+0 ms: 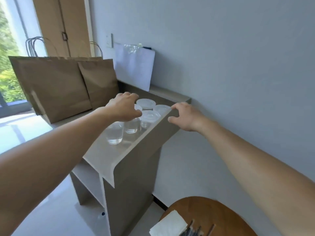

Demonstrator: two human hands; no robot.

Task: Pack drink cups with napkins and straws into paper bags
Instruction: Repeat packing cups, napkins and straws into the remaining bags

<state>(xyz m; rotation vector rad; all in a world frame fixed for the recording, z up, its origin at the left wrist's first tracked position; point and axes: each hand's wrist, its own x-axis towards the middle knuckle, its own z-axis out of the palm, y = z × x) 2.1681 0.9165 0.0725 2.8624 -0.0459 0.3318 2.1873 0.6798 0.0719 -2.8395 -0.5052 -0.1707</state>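
A cluster of clear plastic drink cups (115,133) stands at the middle of the frame on the narrow grey-beige surface (102,155) of a cabinet set against the pale wall. The rear cups carry flat translucent lids (146,103). The left hand (124,108) is arched over the top of the cluster, fingers curved downward and thumb near a lid. Whether it actually grips a cup I cannot tell, as the palm hides the contact. The right hand (184,116) hovers just right of the cups at the surface's edge, fingers loosely curled and apart, holding nothing. Just left of the cups, two tall brown paper bags (56,87) with twisted cord handles stand upright side by side. Behind the cups, toward the upper middle, a flat white paper packet (134,65) leans against the wall. In the lower right corner, a round brown wooden surface (213,210) carries a stack of white napkins (170,223). Just beside the stack lie thin dark straws (194,229), partly cut off by the frame's bottom edge.
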